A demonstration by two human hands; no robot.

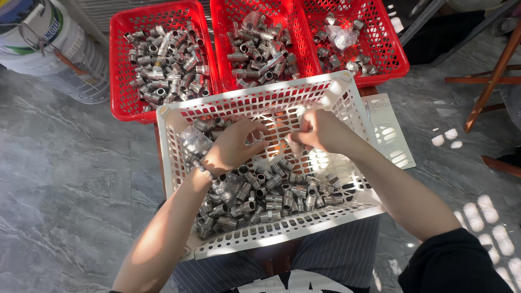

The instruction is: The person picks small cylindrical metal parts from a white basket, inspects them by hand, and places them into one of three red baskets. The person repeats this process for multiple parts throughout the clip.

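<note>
Where the sun falls through a grille, bright patches dapple the grey marble-veined floor tiles (65, 163) that fill the room from wall to wall. A white plastic bucket (51, 46) stands at the far left, and the reddish wooden legs of a stool (488, 81) show at the far right.

Three red perforated plastic baskets sit side by side ahead of the person: the left red basket (120, 65) is heaped with short silver threaded metal pipe fittings, the middle red basket (222, 49) holds a smaller heap, and the right red basket (393, 46) has only a few plus a crumpled clear plastic bag (342, 37).

Nearer, a white perforated plastic crate (282, 100) rests tilted over the person's striped lap, its near half filled with loose silver fittings (271, 192). The left hand (233, 146) hangs over the pile with fingers curled; I cannot tell whether it grips anything. The right hand (320, 133) is just beside it, fingertips pinched together on something small that I cannot make out.

A pale printed card (391, 133) lies against the crate's right rim. The crate's far rim touches the red baskets, while open floor lies on both sides.
</note>
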